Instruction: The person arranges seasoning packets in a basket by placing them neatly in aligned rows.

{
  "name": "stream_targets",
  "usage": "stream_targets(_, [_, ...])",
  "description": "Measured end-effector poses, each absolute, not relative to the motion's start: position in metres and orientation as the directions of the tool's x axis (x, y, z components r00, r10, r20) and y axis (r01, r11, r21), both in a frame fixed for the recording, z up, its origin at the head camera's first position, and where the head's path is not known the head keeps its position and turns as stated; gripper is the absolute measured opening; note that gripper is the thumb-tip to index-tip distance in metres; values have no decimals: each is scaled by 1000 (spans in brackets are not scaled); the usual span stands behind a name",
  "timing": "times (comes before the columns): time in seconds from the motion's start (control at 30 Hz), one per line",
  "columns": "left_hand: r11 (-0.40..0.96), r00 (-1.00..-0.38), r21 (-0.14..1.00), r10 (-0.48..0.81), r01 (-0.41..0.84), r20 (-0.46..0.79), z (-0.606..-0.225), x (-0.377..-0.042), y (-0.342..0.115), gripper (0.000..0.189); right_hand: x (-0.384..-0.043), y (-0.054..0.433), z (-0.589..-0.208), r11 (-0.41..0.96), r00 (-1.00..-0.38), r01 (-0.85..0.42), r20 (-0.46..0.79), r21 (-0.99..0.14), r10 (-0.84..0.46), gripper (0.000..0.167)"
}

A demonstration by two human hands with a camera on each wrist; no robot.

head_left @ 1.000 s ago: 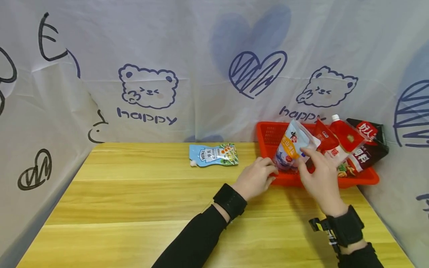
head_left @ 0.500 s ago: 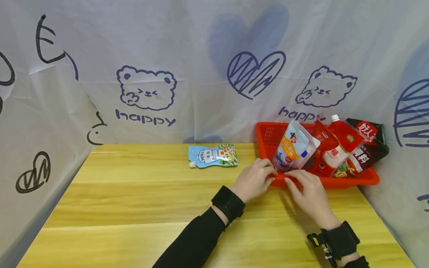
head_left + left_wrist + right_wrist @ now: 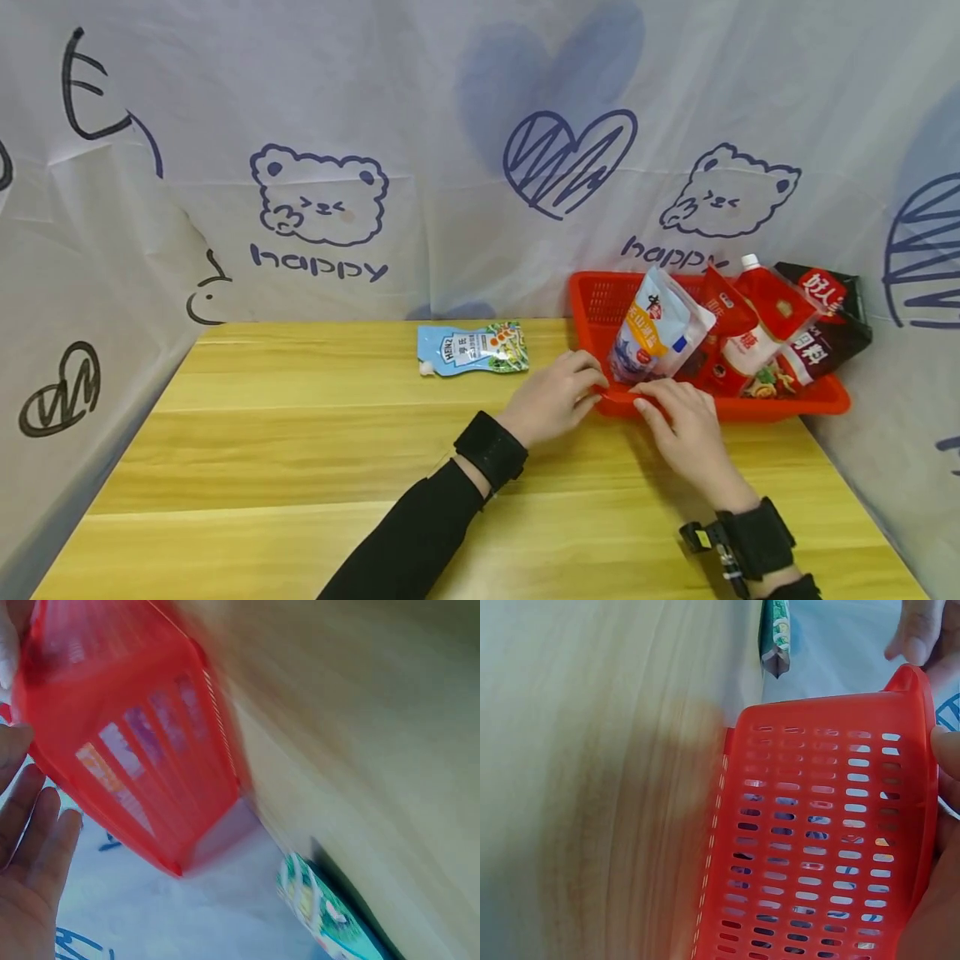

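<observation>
A red plastic basket (image 3: 787,412) stands at the right of the table. My right hand (image 3: 686,429) grips its front rim, fingers over the top and thumb (image 3: 946,750) on the outside. At the basket's front left corner is my left hand (image 3: 551,398); in the left wrist view its fingers (image 3: 45,825) are spread beside the rim, seemingly holding nothing. Inside the basket, a blue-and-white salt pouch (image 3: 651,325) leans at the left. To its right are red packets (image 3: 723,308), a red-and-white spouted pouch (image 3: 757,346) and black seasoning packaging (image 3: 832,333).
A light-blue Heinz pouch (image 3: 472,348) with a white cap lies flat on the wooden table (image 3: 300,458), left of the basket. A printed cloth (image 3: 450,167) hangs behind the table and along both sides.
My right hand has come down from the salt pouch to the basket's front rim. My left hand has shifted slightly left at the corner. The basket and its contents look unmoved.
</observation>
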State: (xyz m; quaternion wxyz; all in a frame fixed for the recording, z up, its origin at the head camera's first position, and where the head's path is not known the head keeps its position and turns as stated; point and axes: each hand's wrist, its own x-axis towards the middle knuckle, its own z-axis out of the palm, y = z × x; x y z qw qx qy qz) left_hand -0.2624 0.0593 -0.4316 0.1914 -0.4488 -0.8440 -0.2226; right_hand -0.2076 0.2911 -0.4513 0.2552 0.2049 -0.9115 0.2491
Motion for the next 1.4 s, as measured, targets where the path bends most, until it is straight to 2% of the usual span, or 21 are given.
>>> stream_targets(0.1, [533, -545, 190, 660, 825, 517, -434, -272, 50, 21, -207, 292, -452, 793, -793, -495, 559, -356, -243, 15])
stream_targets(0.23, [628, -622, 166, 633, 761, 461, -441, -289, 32, 28, -206, 291, -451, 792, -801, -487, 549, -368, -238, 14])
stream_targets(0.47, [774, -787, 183, 552, 607, 276, -460, -322, -8, 48, -207, 291, -451, 790, -810, -484, 535, -376, -242, 13])
stream_targets(0.73, [885, -895, 133, 440, 446, 73, -476, -341, -34, 72, -207, 290, -450, 789, -811, -486, 531, -376, -247, 13])
stream_targets(0.87, [903, -912, 135, 411, 408, 7, -475, -343, -33, 72, -207, 290, -450, 789, -815, -482, 524, -380, -246, 13])
stream_targets(0.97, [906, -912, 108, 411, 409, 5, -474, -343, -31, 66, -206, 290, -448, 789, -818, -480, 520, -384, -245, 13])
stream_targets(1.13, [903, -901, 7, 428, 430, 69, -475, -341, -30, 51, -206, 288, -447, 787, -823, -478, 513, -389, -246, 13])
stream_targets(1.4, [889, -874, -80, 458, 451, 164, -477, -332, -34, 29, -205, 289, -448, 791, -828, -469, 508, -393, -239, 13])
